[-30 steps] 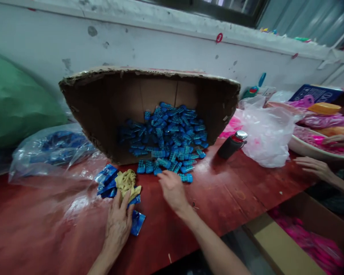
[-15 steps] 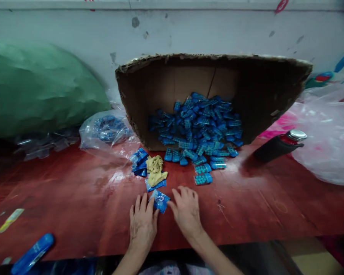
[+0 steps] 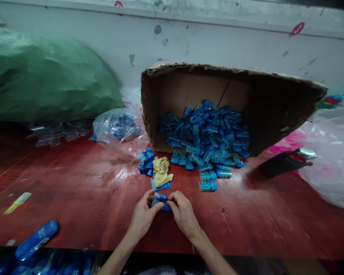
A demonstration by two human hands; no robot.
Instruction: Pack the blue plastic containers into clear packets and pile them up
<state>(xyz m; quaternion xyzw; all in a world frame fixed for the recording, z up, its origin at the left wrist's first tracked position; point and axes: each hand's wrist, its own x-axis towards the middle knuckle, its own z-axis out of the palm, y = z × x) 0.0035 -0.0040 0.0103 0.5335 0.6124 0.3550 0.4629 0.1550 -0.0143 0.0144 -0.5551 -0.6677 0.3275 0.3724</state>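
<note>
Near the front of the red table, my left hand (image 3: 143, 214) and my right hand (image 3: 184, 214) pinch a small blue plastic packet (image 3: 161, 200) from its two sides. Its contents cannot be made out. Just beyond it, crumpled yellowish pieces (image 3: 161, 165) rest partly on another blue packet (image 3: 163, 186). Several more blue packets (image 3: 146, 160) lie to their left. Behind, a cardboard box (image 3: 237, 70) on its side holds a heap of small clear packs with blue ends and round blue pieces (image 3: 206, 126). Some of these packs spill out onto the table.
A black bottle with a metal cap (image 3: 286, 162) leans at right beside a pinkish plastic bag (image 3: 329, 164). At left are a clear bag of blue items (image 3: 120, 128), a large green sack (image 3: 51, 76), and a long blue case (image 3: 37, 240) at the table's front edge (image 3: 83, 249).
Both hands have closed in on the blue packet and now grip it; before, the fingers were spread beside it. The whole view has shifted, so the scene sits further right.
</note>
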